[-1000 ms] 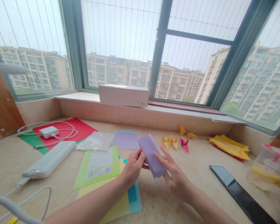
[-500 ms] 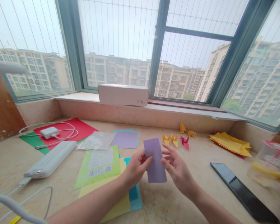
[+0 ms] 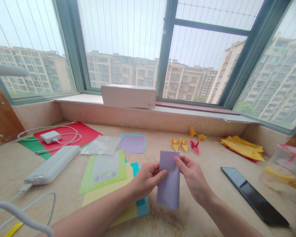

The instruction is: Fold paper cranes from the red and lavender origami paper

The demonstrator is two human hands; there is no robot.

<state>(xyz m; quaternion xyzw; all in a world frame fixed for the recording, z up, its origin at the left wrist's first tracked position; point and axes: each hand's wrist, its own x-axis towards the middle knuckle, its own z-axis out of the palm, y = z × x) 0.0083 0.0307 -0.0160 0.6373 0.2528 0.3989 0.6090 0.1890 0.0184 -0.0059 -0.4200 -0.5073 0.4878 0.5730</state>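
A purple sheet of paper (image 3: 168, 187), folded into an upright rectangle, is held between my two hands above the tabletop. My left hand (image 3: 150, 176) pinches its left edge, thumb across the front. At the upper right edge, the thumb and fingers of my right hand (image 3: 191, 172) close on the paper. Beyond it stand several small yellow folded paper birds (image 3: 183, 144) and a red paper bird (image 3: 194, 146). Left of my hands lie a green dotted paper packet (image 3: 88, 177), pale yellow paper (image 3: 122, 215) and blue paper (image 3: 143, 210).
Purple paper (image 3: 132, 144) lies farther back beside a clear sleeve (image 3: 101, 145). A power bank (image 3: 53, 164), charger (image 3: 50, 137) and red paper (image 3: 85, 130) are at left. On the right are a phone (image 3: 254, 197), yellow paper (image 3: 244, 148) and a plastic cup (image 3: 276, 168). A white box (image 3: 128, 96) stands on the sill.
The purple paper has come lower and slightly right, and looks larger. My right hand, earlier with fingers spread beside it, now grips its upper right edge.
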